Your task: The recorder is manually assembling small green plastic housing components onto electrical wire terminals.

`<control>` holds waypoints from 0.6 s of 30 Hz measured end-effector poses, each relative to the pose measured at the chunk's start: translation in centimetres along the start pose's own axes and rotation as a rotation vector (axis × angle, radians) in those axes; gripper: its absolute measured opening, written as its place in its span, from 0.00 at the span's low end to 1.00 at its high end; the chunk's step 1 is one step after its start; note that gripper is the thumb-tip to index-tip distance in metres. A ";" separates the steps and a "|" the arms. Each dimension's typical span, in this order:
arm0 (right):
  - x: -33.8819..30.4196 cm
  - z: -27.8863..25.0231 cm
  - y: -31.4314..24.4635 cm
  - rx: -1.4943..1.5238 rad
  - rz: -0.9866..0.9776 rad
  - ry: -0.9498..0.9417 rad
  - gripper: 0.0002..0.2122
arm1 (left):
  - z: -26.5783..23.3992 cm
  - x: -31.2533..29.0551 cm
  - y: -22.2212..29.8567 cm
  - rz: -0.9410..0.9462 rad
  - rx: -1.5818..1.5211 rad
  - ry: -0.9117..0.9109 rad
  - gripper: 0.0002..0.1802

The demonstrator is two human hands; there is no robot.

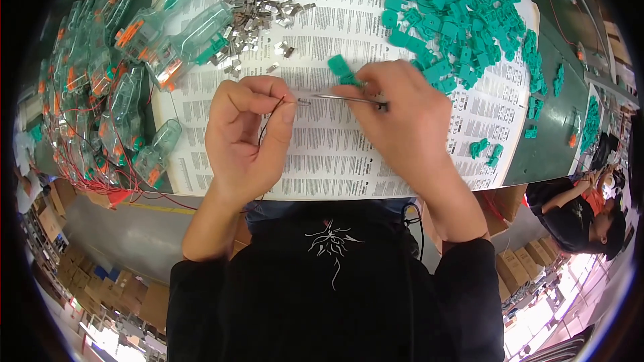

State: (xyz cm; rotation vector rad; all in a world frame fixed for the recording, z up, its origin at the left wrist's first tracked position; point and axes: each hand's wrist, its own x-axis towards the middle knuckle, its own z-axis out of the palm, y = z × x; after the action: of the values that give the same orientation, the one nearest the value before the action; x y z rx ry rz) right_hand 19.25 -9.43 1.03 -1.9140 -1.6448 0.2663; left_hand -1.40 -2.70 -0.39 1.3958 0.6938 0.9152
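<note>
My left hand (249, 137) pinches a thin dark wire (269, 123) between thumb and forefinger; the wire hangs down across the palm. A small metal clip (304, 102) sits right at those fingertips. Closed around slim metal tweezers (345, 98), my right hand (409, 110) points their tip left, close to the clip. I cannot tell whether tip and clip touch. A green plastic part (341, 67) shows just beyond the right fingers; whether they hold it too is unclear. Both hands are over the printed paper sheet (322, 174).
Loose metal clips (255, 0) are heaped at the far middle, a pile of green plastic parts (463, 20) at the far right. Clear green housings with orange pieces (100, 80) and red wires (134, 191) crowd the left. A person (577, 214) sits off to the right.
</note>
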 end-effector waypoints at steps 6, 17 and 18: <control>0.5 -1.2 -0.9 0.277 0.061 0.022 0.15 | 0.4 -0.4 -0.8 -0.018 -0.116 0.027 0.15; -1.0 -1.2 0.0 0.659 0.108 -0.136 0.10 | 3.6 0.2 -1.1 0.040 -0.142 -0.062 0.19; -0.8 -1.4 0.3 0.659 0.110 -0.141 0.10 | 3.8 0.3 -0.9 0.003 -0.136 -0.032 0.20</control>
State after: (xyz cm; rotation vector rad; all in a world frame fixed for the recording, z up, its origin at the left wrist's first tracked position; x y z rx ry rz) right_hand 20.00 -10.61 1.80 -1.4959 -1.3078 0.8842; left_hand 2.11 -4.34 -0.93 1.2884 0.5941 0.9233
